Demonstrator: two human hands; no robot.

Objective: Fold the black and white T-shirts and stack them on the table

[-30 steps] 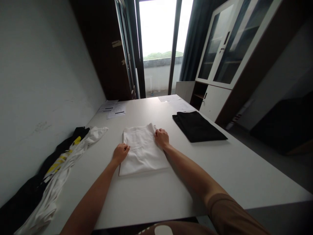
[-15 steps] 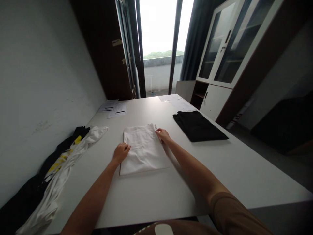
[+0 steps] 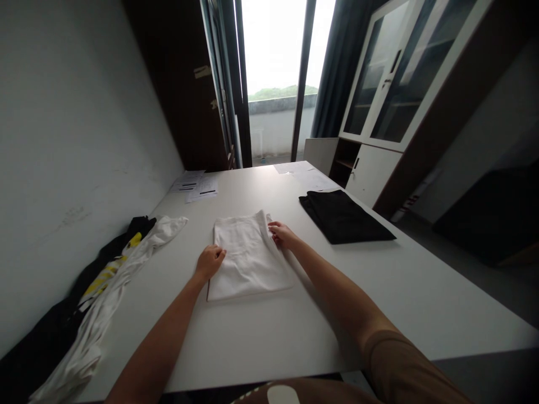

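A white garment (image 3: pixel 248 258), folded into a rough rectangle, lies flat on the table in front of me. Its exact kind does not show. My left hand (image 3: pixel 210 261) is closed at its left edge, fingertips pinching the cloth there. On the opposite side my right hand (image 3: pixel 283 233) pinches the upper right edge between thumb and fingers, where the fabric is slightly raised. Soft wrinkles cross the middle of the cloth.
A folded black cloth (image 3: pixel 345 217) rests on the white table (image 3: pixel 252 348) to the right. White, black and yellow clothes (image 3: pixel 113 275) are heaped along the left wall. Papers (image 3: pixel 202 188) lie at the far left corner, more papers (image 3: pixel 311 178) at the far right.
The upper right edge of the white garment is lifted a little more at my right hand. My left hand stays in place on the left edge.
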